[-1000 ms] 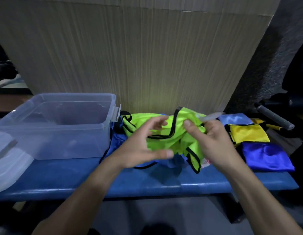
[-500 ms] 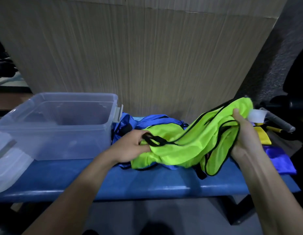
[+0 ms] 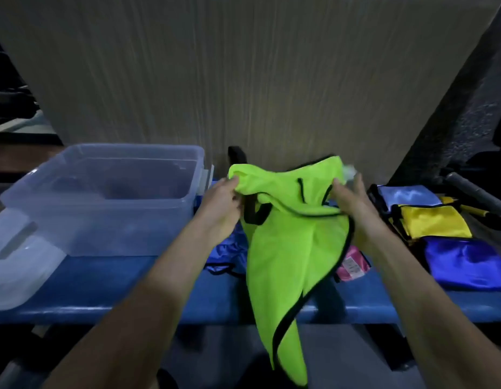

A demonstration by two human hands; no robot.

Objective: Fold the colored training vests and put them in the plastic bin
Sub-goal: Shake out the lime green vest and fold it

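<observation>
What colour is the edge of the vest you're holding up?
Black. The trim runs along the bright green vest, clearest in the head view.

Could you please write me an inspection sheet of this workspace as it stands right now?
Surface: blue bench, set against a corrugated cardboard sheet.
Job's things: green vest held up unfolded, its tail hanging past the bench edge; plastic bin at left, no vest in it; blue vest crumpled under the green one; pink vest partly hidden; light blue, yellow and dark blue folded vests at right.
Clutter: bin lid at far left.
Hands: left hand and right hand each grip the vest's top edge.
Cables: nothing seen.
Surroundings: dark metal bar at right.
</observation>
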